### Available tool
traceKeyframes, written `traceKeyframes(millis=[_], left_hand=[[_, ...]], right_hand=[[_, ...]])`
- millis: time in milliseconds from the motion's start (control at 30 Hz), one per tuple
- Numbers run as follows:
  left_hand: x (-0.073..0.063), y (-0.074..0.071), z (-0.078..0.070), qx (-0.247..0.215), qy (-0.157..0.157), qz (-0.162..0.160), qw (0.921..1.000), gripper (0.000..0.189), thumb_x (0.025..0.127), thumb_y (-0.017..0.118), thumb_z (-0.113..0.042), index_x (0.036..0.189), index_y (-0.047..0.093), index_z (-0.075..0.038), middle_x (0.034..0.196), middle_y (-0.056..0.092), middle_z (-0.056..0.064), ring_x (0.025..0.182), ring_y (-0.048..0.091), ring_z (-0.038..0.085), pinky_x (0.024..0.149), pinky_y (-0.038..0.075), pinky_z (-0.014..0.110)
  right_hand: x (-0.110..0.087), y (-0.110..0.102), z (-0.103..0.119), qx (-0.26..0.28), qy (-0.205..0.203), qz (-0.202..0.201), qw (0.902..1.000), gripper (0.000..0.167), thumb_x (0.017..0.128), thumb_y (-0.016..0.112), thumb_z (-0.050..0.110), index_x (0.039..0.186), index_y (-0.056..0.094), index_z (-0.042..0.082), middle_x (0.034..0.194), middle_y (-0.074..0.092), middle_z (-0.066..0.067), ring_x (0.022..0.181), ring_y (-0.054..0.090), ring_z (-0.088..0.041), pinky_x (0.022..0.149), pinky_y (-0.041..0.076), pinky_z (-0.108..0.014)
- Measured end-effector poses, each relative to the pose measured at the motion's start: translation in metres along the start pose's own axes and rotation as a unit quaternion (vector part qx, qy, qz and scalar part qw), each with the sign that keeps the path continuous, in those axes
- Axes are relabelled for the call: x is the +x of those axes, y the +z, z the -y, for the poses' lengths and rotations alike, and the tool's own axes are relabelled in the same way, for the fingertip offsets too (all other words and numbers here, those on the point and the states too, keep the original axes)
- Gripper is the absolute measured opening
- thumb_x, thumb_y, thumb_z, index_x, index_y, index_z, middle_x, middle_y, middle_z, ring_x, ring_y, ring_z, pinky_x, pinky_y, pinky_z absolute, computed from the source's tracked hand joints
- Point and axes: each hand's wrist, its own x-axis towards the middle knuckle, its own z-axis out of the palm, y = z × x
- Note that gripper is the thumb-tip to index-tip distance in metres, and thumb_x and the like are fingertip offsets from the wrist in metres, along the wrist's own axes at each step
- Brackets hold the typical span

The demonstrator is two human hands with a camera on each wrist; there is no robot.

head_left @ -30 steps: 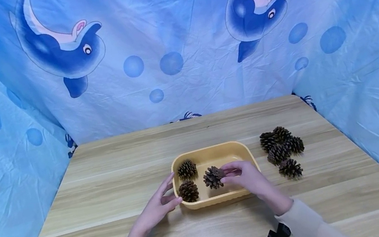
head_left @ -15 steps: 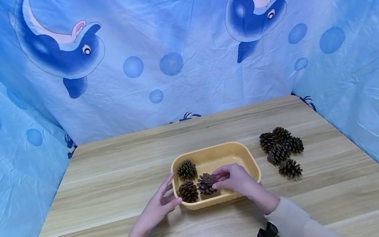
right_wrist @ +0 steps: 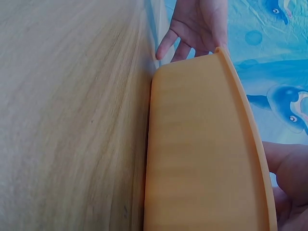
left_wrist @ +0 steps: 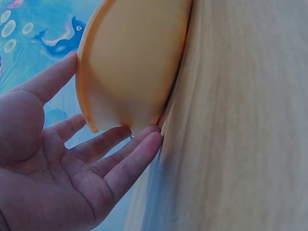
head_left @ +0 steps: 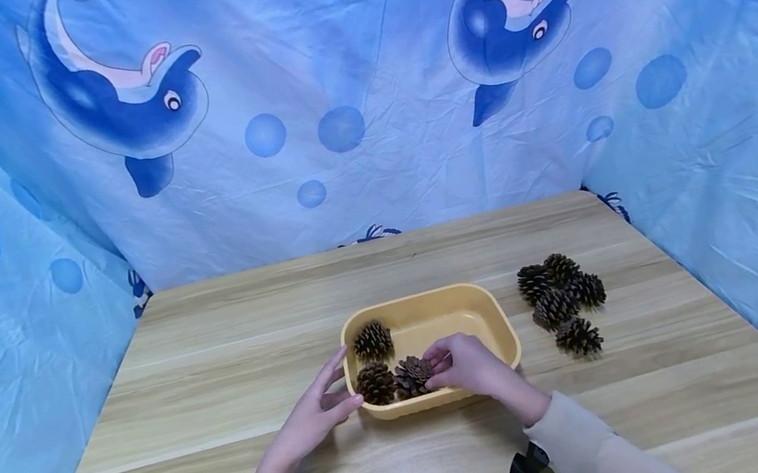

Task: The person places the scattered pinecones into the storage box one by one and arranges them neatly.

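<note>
In the head view, a pale yellow tray (head_left: 465,314) stands mid-table. My left hand (head_left: 311,419) rests against its left end, thumb near the rim and the other fingers spread along the outer wall, as the left wrist view of the tray wall (left_wrist: 130,62) shows. My right hand (head_left: 476,365) reaches over the near rim and holds a brown pine cone (head_left: 412,375) by its right side, low in the tray. Just left of it lies a second pine cone (head_left: 375,383); a third pine cone (head_left: 372,341) lies in the far left corner. The right wrist view hides the held cone behind the tray wall (right_wrist: 202,144).
Several pine cones (head_left: 556,307) lie in a loose cluster on the wooden table (head_left: 228,331), right of the tray. A blue dolphin-print cloth (head_left: 369,179) hangs behind the table and along both sides.
My right hand has carried its pine cone leftward and toward the near wall, close to the front left cone. The left hand has stayed at the tray's end.
</note>
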Motion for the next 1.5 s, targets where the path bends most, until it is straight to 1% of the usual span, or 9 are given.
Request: traceKeyframes(millis=[200,367,500,733,933,1233,1500], left_hand=[[-0.001,0.0,-0.002,0.003,-0.001,0.001,1.0,0.08,0.092,0.065,-0.022,0.156,0.016,-0.017,0.15,0.028,0.035,0.125,0.049,0.052,0.094,0.055,0.047],[-0.001,0.0,-0.002,0.003,0.0,0.001,1.0,0.08,0.092,0.065,-0.022,0.156,0.016,-0.017,0.15,0.028,0.035,0.125,0.049,0.051,0.094,0.055,0.048],[-0.001,0.0,-0.002,0.002,0.0,0.001,1.0,0.08,0.092,0.065,-0.022,0.156,0.016,-0.016,0.15,0.028,0.035,0.125,0.05,0.05,0.094,0.055,0.047],[0.0,-0.002,-0.001,0.002,0.004,0.004,1.0,0.08,0.093,0.064,-0.022,0.156,0.015,-0.016,0.15,0.028,0.035,0.125,0.049,0.052,0.094,0.055,0.048],[0.0,-0.002,-0.001,0.001,0.003,0.007,1.0,0.081,0.093,0.064,-0.021,0.156,0.015,-0.016,0.15,0.027,0.035,0.126,0.048,0.052,0.094,0.055,0.049],[0.001,-0.001,-0.003,0.002,0.004,0.006,1.0,0.08,0.093,0.064,-0.022,0.156,0.016,-0.016,0.15,0.028,0.035,0.126,0.048,0.052,0.095,0.055,0.049],[0.0,-0.001,0.0,0.004,0.007,0.009,0.9999,0.08,0.093,0.064,-0.022,0.156,0.015,-0.016,0.15,0.027,0.035,0.126,0.048,0.052,0.094,0.055,0.048]], right_hand=[[0.001,0.0,-0.001,-0.02,-0.005,0.014,0.9997,0.042,0.072,0.083,0.01,0.108,0.066,-0.003,0.096,0.07,-0.01,0.086,0.069,-0.02,0.079,0.059,-0.03],[0.0,-0.001,0.0,-0.029,-0.006,0.019,0.9994,0.042,0.073,0.082,0.012,0.109,0.067,-0.003,0.096,0.071,-0.011,0.086,0.069,-0.02,0.08,0.059,-0.031],[0.0,-0.002,0.001,-0.031,-0.006,0.024,0.9992,0.04,0.075,0.082,0.012,0.109,0.067,-0.003,0.096,0.072,-0.011,0.086,0.07,-0.02,0.08,0.059,-0.031],[0.001,-0.002,0.002,-0.022,-0.007,0.037,0.9991,0.036,0.076,0.08,0.011,0.106,0.068,-0.003,0.094,0.072,-0.012,0.084,0.071,-0.021,0.075,0.059,-0.027],[0.0,-0.004,0.001,-0.024,-0.006,0.043,0.9988,0.037,0.078,0.08,0.015,0.107,0.067,-0.004,0.096,0.072,-0.012,0.085,0.071,-0.022,0.077,0.059,-0.03],[-0.003,-0.009,-0.001,-0.023,-0.022,0.038,0.9988,0.038,0.08,0.078,0.017,0.11,0.066,-0.004,0.097,0.073,-0.011,0.085,0.07,-0.02,0.075,0.059,-0.028],[-0.005,-0.009,-0.001,-0.007,-0.015,0.03,0.9994,0.04,0.079,0.078,0.014,0.111,0.065,-0.006,0.098,0.072,-0.013,0.088,0.07,-0.022,0.076,0.06,-0.028]])
